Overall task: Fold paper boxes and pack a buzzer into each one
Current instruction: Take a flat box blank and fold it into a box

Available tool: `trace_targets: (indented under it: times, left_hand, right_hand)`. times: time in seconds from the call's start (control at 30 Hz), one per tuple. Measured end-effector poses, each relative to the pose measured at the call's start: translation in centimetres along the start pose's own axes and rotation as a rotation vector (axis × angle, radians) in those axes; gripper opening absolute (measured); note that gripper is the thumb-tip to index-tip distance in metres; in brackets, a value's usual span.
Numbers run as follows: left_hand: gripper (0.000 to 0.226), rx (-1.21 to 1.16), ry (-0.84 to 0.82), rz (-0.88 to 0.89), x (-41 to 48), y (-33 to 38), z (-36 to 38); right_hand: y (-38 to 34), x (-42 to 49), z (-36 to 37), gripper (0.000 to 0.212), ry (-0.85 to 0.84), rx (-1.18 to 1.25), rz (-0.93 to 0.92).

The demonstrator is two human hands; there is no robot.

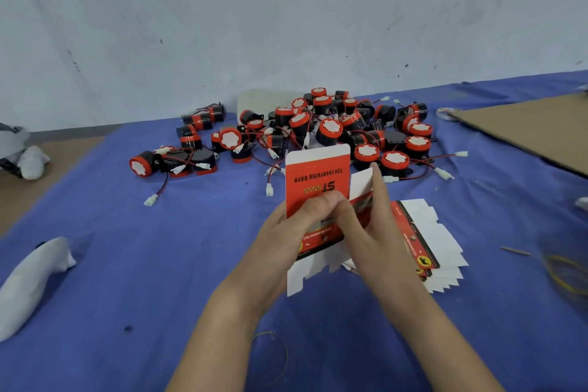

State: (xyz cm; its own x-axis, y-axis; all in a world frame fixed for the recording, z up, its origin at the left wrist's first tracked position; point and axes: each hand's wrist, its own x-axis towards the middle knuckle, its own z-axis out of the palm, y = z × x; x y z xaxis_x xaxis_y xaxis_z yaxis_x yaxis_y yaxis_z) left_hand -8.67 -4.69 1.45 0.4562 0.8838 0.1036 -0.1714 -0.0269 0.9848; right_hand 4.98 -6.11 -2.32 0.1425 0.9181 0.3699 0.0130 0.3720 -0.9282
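We count one paper box [318, 175] opened up and one fanned stack of flat boxes [429, 242], its sheets too close to number. The buzzers [331, 129] form one heap with strays, well over thirty, though we cannot give an exact tally. We see two hands, the left hand [296, 226] and the right hand [375, 223], two white bundles [31, 280], one cardboard sheet [534, 127], one tape roll [445, 112], at least two thin loops [563, 274] and one counter [159, 264]

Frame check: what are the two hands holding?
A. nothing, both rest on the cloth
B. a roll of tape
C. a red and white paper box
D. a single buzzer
C: the left hand and right hand both pinch the paper box above the cloth, while the buzzers lie in a pile beyond it.
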Motion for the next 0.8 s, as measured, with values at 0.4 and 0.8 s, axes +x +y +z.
trace_targets:
  times: [0.4, 0.8]
  left_hand:
    - [0.048, 0.144, 0.287, 0.182, 0.9, -1.2, 0.3]
    - [0.076, 0.806, 0.129, 0.494, 0.6, -2.9, -0.7]
  right_hand:
    - [-0.8, -0.9, 0.7, 0.030, -0.132, 0.114, 0.013]
    - [-1.7, 0.5, -3.5, 0.040, 0.209, 0.841, 0.439]
